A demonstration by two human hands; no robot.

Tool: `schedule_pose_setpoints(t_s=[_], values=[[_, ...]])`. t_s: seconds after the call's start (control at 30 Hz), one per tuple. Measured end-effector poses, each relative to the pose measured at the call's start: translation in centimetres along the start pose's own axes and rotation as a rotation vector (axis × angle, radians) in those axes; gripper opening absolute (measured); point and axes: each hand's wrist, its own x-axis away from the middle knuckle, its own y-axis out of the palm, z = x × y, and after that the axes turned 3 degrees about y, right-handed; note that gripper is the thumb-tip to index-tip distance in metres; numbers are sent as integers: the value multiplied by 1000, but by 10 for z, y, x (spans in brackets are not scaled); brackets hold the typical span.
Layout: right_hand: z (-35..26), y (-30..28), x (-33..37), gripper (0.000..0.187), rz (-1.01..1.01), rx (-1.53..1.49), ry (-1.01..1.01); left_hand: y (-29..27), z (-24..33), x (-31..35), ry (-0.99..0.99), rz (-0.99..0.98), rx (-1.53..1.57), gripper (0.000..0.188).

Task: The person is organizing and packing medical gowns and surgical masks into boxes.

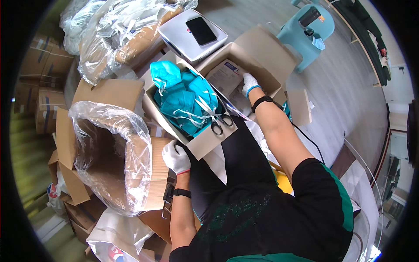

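Note:
My left hand (176,158), in a white knit glove, is curled closed beside the near left corner of a carton (212,140) of face masks. Its fingertips are turned away, so what they hold cannot be made out. Teal face masks (178,101) with white straps fill that carton in a loose heap. Scissors (213,114) with black handles lie across its near right side, blades on the masks. Reaching into a second open carton (279,83), my right hand (249,84), also gloved, has its fingers closed at the right end of a flat printed packet (225,75).
A large carton (157,174) lined with clear plastic stands at left. Behind it are a bulging clear bag (124,32) and a white box (174,29) bearing a black phone (201,31). Stacked cartons (51,105) stand far left; a light-blue chair (323,28) is far right.

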Motion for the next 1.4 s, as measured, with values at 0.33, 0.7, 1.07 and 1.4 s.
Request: schedule_pose_setpoints(t_s=[0.33,0.7,1.07,1.4], values=[[-39,-26,160,33,201,147,-1031,-1,-3,1,5,-9,2,13],[-27,-177,219,26,-532,365,-1097,-74,87,-29,-353,-177,944,42],[173,-133,277,33,-882,-100,-66,-100,132,8,-11,-671,459,40],[108,-127,299,40,-1071,557,-448,-119,123,8,142,-1016,402,29]])
